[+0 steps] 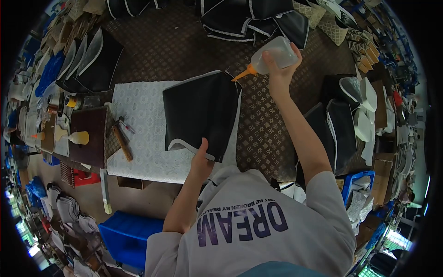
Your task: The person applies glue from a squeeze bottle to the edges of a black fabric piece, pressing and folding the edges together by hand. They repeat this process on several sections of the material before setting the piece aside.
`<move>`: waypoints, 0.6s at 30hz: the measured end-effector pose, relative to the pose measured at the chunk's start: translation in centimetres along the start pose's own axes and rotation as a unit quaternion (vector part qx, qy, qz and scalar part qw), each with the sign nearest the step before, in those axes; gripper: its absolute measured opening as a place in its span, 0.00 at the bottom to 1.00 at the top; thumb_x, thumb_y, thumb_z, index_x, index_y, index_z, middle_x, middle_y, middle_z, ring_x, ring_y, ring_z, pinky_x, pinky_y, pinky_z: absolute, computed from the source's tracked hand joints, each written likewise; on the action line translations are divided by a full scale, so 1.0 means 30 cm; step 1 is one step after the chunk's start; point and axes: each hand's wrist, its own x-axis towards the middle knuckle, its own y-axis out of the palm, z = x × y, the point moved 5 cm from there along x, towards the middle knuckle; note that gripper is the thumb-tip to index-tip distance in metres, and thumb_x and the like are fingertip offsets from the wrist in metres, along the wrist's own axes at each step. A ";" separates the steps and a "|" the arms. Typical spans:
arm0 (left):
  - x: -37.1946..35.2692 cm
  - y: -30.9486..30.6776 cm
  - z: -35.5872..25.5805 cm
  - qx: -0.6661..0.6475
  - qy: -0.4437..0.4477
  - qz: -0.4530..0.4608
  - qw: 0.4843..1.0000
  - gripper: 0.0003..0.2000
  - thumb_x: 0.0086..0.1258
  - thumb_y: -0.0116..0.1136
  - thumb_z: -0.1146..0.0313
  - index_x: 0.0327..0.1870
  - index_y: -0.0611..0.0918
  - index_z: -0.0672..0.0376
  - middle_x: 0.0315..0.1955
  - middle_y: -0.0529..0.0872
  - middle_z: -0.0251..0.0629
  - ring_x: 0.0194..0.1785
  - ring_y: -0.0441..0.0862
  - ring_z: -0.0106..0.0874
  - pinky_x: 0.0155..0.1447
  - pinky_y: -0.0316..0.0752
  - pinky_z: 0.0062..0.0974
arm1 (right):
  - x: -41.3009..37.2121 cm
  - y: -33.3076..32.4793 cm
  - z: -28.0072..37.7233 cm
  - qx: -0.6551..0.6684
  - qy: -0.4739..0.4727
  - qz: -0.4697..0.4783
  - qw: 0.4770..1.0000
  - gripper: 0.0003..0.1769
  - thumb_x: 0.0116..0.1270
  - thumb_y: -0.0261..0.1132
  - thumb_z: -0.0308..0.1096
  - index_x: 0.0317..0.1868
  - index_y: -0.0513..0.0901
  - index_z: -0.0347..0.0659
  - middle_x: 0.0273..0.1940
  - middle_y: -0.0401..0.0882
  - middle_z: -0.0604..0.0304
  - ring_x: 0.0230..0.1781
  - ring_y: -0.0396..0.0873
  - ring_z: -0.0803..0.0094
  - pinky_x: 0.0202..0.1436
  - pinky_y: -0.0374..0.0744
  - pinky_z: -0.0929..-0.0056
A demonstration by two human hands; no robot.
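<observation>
A black leather-like panel piece with white edging lies on a white patterned sheet. My left hand grips its near edge, thumb on top and the other fingers hidden underneath. In my right hand is a translucent squeeze bottle, tilted with its orange nozzle pointing down to the left. The nozzle tip is at the panel's far right corner; whether it touches cannot be made out. Left of the panel, a hammer lies on the sheet.
More black pieces with white edging stand at the left, lie piled at the back and stand at the right. A yellowish bottle lies on a brown board. Below the table is a blue bin.
</observation>
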 end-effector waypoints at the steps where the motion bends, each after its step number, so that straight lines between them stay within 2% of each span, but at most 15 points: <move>1: -0.002 0.005 -0.001 0.006 0.004 0.010 1.000 0.26 0.74 0.49 0.51 0.63 0.71 0.64 0.62 0.74 0.36 0.65 0.70 0.30 0.69 0.62 0.27 | 0.004 0.010 0.001 -0.013 -0.012 0.011 1.000 0.50 0.52 0.77 0.38 0.66 0.51 0.44 0.58 0.61 0.49 0.58 0.68 0.62 0.59 0.72 0.64; 8: 0.000 0.012 0.018 0.002 -0.001 0.010 1.000 0.28 0.73 0.49 0.49 0.63 0.71 0.63 0.62 0.73 0.35 0.66 0.68 0.29 0.70 0.60 0.27 | 0.005 0.058 0.018 -0.033 -0.044 0.088 0.995 0.48 0.51 0.78 0.36 0.64 0.53 0.44 0.58 0.60 0.49 0.58 0.68 0.61 0.58 0.74 0.63; 11: 0.007 0.009 0.035 0.002 -0.007 0.008 1.000 0.29 0.73 0.49 0.48 0.64 0.70 0.63 0.63 0.72 0.35 0.67 0.67 0.29 0.70 0.60 0.28 | 0.015 0.044 0.000 -0.083 -0.036 0.107 0.990 0.49 0.52 0.77 0.41 0.65 0.52 0.45 0.57 0.61 0.50 0.60 0.67 0.59 0.59 0.74 0.58; 14: 0.006 0.012 0.039 0.005 0.003 0.019 1.000 0.29 0.72 0.50 0.49 0.64 0.69 0.63 0.63 0.73 0.35 0.66 0.68 0.30 0.70 0.60 0.28 | 0.028 -0.019 -0.082 0.009 0.075 0.035 0.996 0.47 0.52 0.77 0.36 0.63 0.53 0.41 0.57 0.61 0.48 0.56 0.70 0.60 0.56 0.76 0.61; 18: 0.002 0.001 0.025 -0.006 -0.005 -0.009 1.000 0.28 0.72 0.51 0.49 0.64 0.69 0.62 0.62 0.73 0.36 0.66 0.69 0.31 0.70 0.60 0.30 | -0.004 -0.115 -0.217 0.026 0.197 -0.063 0.978 0.47 0.52 0.76 0.38 0.62 0.52 0.38 0.55 0.63 0.48 0.56 0.70 0.59 0.53 0.78 0.59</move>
